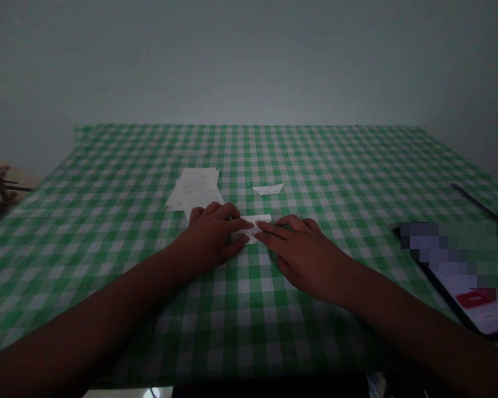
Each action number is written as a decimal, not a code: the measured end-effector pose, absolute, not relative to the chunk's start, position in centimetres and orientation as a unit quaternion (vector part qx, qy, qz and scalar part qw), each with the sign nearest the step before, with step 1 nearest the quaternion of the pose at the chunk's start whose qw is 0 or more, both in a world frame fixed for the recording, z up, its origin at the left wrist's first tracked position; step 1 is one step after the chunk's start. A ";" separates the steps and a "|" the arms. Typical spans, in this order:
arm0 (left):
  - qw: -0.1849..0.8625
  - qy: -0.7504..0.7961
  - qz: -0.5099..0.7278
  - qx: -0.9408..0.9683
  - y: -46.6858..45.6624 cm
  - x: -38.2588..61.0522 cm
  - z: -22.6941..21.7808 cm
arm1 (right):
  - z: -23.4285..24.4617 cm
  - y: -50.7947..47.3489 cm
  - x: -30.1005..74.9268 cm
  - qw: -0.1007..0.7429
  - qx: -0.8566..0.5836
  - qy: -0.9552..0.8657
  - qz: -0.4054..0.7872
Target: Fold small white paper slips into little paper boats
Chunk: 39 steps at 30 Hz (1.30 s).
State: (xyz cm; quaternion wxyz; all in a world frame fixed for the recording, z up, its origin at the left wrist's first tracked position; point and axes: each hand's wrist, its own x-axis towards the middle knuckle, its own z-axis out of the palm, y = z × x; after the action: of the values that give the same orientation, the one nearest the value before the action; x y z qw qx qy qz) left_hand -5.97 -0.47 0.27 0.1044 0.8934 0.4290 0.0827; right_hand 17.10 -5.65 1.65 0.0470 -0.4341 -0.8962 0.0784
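the small white folded paper slip (256, 225) lies flat on the green-and-white checked table (249, 309), pinned under the left hand (209, 237) and right hand (305, 254). both sets of fingers (237, 223) are stretched nearly flat on it, clasping nothing. for a sharp crease i'd press evenly, keeping edges aligned.
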 end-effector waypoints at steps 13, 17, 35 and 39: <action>0.125 0.444 0.080 0.883 -0.5 -5.8 0.7 | 1.5 -6.2 16.2 0.005 -0.463 -0.885 0.053; 0.119 0.443 0.101 0.883 -0.4 -5.8 0.3 | 1.4 -6.4 15.9 0.003 -0.469 -0.882 0.032; 0.127 0.452 0.103 0.877 -0.4 -5.7 0.3 | 1.2 -6.6 15.3 0.004 -0.488 -0.873 0.009; 0.122 0.450 0.102 0.879 -0.5 -5.7 0.3 | 1.2 -6.5 15.3 0.012 -0.487 -0.873 0.014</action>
State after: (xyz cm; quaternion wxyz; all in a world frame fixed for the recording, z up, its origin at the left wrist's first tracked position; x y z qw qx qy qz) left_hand -5.74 -0.48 0.35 0.1219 0.8787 0.4502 0.1017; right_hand 15.35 -6.46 1.16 0.0119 -0.4872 -0.8731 0.0138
